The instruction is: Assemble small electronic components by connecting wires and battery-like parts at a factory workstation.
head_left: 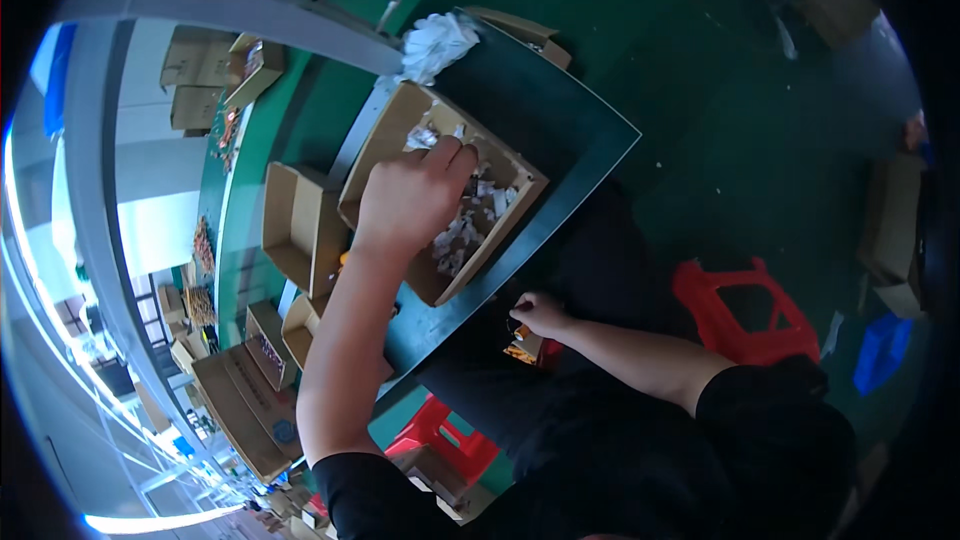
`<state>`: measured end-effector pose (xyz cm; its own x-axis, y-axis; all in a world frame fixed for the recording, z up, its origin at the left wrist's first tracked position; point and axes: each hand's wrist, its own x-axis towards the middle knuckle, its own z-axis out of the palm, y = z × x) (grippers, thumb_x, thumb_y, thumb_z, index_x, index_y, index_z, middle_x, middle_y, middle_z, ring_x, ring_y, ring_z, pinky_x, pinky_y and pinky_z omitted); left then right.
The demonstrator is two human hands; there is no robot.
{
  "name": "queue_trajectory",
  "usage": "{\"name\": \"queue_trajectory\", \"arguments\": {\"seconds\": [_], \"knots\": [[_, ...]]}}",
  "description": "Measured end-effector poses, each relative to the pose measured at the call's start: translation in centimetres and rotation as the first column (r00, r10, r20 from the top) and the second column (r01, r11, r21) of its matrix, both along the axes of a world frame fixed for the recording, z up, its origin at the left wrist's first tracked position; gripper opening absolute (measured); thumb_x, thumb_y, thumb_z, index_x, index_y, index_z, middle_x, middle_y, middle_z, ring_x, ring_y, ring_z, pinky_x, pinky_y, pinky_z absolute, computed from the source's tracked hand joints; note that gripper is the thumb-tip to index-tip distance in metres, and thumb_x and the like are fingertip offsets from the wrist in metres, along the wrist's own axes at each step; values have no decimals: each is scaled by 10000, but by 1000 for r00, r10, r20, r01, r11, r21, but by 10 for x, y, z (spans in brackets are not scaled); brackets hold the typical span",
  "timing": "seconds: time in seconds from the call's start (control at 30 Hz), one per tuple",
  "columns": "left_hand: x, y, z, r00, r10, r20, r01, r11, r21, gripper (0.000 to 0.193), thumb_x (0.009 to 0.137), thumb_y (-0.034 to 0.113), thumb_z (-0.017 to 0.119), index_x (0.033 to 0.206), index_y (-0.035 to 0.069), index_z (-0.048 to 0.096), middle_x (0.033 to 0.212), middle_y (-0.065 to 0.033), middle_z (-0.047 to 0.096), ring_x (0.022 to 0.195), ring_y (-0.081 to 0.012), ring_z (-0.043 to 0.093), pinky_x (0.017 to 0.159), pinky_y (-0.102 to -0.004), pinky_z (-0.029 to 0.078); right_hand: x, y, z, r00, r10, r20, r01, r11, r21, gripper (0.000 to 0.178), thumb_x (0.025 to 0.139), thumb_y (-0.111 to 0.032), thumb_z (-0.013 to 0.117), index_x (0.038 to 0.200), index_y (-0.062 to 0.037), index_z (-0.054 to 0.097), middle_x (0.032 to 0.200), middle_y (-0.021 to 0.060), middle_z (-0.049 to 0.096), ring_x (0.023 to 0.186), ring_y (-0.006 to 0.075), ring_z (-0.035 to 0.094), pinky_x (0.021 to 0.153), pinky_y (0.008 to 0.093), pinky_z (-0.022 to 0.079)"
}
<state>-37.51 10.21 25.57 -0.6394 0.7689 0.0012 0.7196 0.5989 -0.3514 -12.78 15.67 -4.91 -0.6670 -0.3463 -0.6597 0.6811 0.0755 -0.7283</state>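
Over a cardboard box (388,135), left fingers (462,162) curled, grasp unclear, right fingers (531,307) nearly closed beside orange piece (521,332), hold unclear

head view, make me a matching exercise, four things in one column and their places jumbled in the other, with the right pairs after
Things
1. left hand
2. right hand
3. crumpled white bundle
4. blue object

Places
A. on the green floor, near the picture's right rim
B. at the open cardboard box that holds white scraps
C. off the edge of the dark table, by small orange pieces
D. at the end of the grey metal beam, by the table's corner

Right pairs: 1-B, 2-C, 3-D, 4-A
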Motion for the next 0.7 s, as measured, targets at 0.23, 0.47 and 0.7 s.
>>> {"name": "queue_trajectory", "arguments": {"seconds": [0.23, 0.47, 0.7], "knots": [[-14, 6, -25, 983, -172, -68, 173, 985, 21, 188, 849, 142, 626, 1030, 155, 674, 981, 17, 641, 647, -218, 622, 568, -330, 502, -5, -7, -12, 999, -18, -41, 21, 998, 63, 221, 891, -260, 734, 978, -58, 711, 874, 64, 717, 752, 194, 655, 711, 303, 526], [-11, 0, -20, 998, 45, -38, -38, 985, 168, 269, 877, 155, 650, 1142, 120, 679, 1092, 3, 696, 611, -191, 578, 543, -300, 453, -4, -13, -14, 1000, -7, -15, 8, 997, 75, 219, 880, -260, 737, 956, -55, 716, 850, 73, 718, 731, 206, 653, 695, 312, 527], [51, -23, 48, 429, -338, 838, -888, 14, 460, 416, 1000, 125, 579, 1410, 57, 576, 1310, -106, 692, 473, -84, 399, 460, -236, 311, 4, -18, -17, 986, -24, -163, 43, 993, 114, 208, 879, -244, 732, 940, -45, 716, 828, 87, 715, 700, 214, 649, 675, 327, 532]]}}
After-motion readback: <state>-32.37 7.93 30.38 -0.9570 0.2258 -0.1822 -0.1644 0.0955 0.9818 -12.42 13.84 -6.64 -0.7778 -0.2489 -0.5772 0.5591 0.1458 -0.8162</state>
